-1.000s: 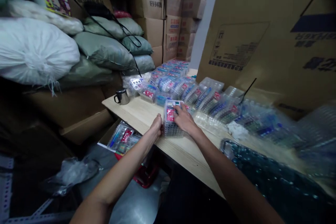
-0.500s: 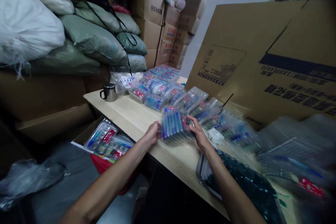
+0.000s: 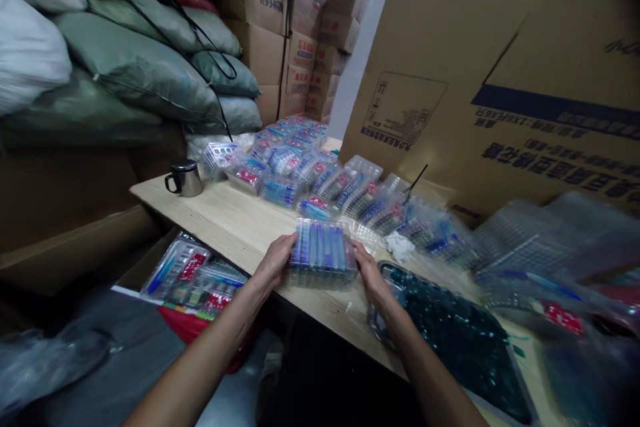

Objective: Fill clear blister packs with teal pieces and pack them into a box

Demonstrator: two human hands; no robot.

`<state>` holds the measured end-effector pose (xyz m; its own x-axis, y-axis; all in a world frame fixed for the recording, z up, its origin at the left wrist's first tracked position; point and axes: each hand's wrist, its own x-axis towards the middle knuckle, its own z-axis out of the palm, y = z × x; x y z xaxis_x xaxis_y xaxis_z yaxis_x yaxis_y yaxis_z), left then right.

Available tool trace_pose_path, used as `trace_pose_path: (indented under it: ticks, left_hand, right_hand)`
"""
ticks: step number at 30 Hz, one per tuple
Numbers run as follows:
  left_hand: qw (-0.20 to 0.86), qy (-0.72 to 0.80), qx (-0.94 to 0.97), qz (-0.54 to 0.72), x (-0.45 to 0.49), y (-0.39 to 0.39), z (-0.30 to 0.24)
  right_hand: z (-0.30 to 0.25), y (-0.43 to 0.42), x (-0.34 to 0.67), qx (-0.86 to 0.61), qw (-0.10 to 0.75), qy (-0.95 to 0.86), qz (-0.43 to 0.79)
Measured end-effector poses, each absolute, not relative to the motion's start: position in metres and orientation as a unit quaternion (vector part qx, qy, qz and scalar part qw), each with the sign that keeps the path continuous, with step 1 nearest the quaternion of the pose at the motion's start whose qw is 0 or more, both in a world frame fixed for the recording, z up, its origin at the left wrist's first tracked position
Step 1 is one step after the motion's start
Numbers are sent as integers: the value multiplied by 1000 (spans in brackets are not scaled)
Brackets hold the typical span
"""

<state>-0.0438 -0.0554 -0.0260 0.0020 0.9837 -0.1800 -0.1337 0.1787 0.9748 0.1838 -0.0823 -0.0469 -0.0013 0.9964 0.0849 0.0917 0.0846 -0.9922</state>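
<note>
Left hand [image 3: 273, 261] and right hand [image 3: 369, 272] set against opposite short ends of a clear blister pack of blue pens [image 3: 323, 253], both gripping it lightly from the sides, fingers gently curved and neither fist clenched. The pack sits near the front edge of a light wood table [image 3: 200, 213], flat or nearly so, though any slight lift off the wood is impossible to tell from this view. Just ahead lies a long row of similar blister packs [image 3: 285, 173], running back towards a large cardboard sheet [image 3: 440, 100]. Best handling here: even pressure from both sides, since hard squeezing could buckle thin plastic or pop a seam. Keep the pack level so that the pens stay seated in their moulded slots. Fingertips on the rim rather than the face, for a clear view of the pens and less flexing of the cover. Watch the table edge close by, with a drop towards the pens in a carton [image 3: 175, 273] below. Also mind the neighbouring packs, since a careless sideways slide could knock the row out of line. On the right, a clear-rimmed tray of glittering dark teal material [image 3: 450, 340] lies near the right forearm, so elbow room on that side is tight. Further back on the left, a steel mug [image 3: 185, 179] stands well apart from the hands.
</note>
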Motion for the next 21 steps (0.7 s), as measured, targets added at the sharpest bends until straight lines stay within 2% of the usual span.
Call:
trace_pose_path:
  ticks: [12,21]
  left_hand:
    - [540,541,462,450,-62,-44,-12]
    - [480,572,505,434,-60,-39,-11]
  right_hand:
    - [-45,-91,148,-570,441,-556,415]
    - [-47,-88,150,-548,462,-570,403]
